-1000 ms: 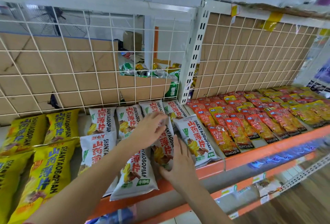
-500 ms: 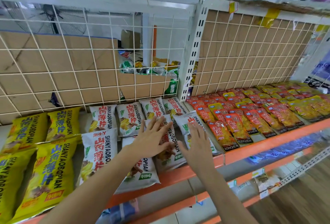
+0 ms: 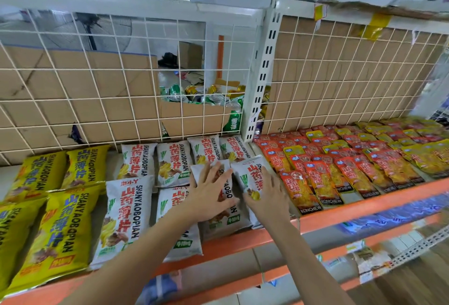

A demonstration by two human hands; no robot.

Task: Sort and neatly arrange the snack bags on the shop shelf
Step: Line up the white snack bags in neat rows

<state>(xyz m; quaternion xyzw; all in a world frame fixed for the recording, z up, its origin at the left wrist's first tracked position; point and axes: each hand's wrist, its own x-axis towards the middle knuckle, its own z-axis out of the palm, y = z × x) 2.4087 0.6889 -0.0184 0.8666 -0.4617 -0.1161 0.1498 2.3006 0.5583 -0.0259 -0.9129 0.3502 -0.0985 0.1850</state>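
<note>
Several white snack bags with red lettering (image 3: 126, 210) lie in two rows on the orange-edged shelf (image 3: 340, 214). My left hand (image 3: 209, 195) lies flat with spread fingers on a white bag in the front row (image 3: 227, 222). My right hand (image 3: 267, 195) presses flat on the white bag beside it (image 3: 250, 173), at the right end of that row. Yellow snack bags (image 3: 58, 234) fill the shelf's left part.
Red and yellow small packets (image 3: 323, 180) cover the shelf to the right of a white slotted upright (image 3: 262, 78). A white wire grid (image 3: 97, 90) backed with cardboard closes the rear. Lower shelves (image 3: 364, 241) hold more goods. Cans sit in a box behind the grid.
Both hands have settled flat onto the two rightmost front white bags, which now lie closer together and straighter. The view has shifted slightly.
</note>
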